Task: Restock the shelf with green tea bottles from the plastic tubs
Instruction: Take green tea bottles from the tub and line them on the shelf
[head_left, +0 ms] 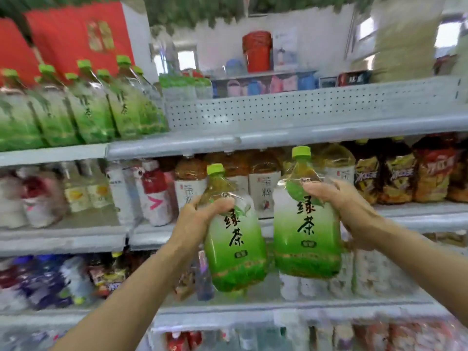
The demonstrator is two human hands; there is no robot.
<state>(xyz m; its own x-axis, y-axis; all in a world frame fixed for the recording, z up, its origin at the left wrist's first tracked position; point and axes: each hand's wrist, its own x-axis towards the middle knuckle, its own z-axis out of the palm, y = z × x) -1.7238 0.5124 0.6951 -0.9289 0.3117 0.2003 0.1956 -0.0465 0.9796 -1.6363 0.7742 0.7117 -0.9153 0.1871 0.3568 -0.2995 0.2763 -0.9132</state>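
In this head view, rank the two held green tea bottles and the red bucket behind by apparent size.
1. The right-hand bottle and left-hand bottle: nearly alike, not ranked.
2. The red bucket: smallest, but farther from the camera.

Two green tea bottles [235, 249] [307, 239] in two hands [196, 220] [349, 203]

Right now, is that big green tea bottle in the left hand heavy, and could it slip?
Probably heavy: the green tea bottle looks full nearly to its neck. Its glossy label may be slippery; the left hand grips its shoulder.
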